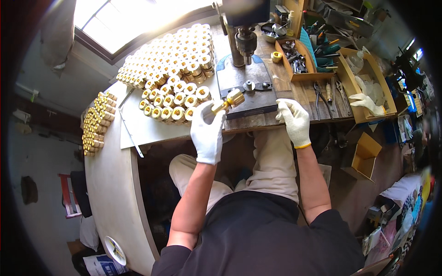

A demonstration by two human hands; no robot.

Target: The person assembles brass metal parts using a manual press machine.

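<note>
My left hand, in a white knit glove, grips a brass fitting between thumb and fingers, tilted up to the right. It is held over the front edge of a drill press base. Above that base hangs the drill chuck, and a small round fixture with a dark bar sits on it. To the right, at the bench edge, my right hand has its gloved fingers curled together; whatever may be in them is hidden. Rows of upright brass fittings stand just left of the press.
A larger block of fittings fills the back left, with another stack on the side table. Right of the press lie a single brass ring, a wooden tray of metal parts, pliers and a box with a spare glove.
</note>
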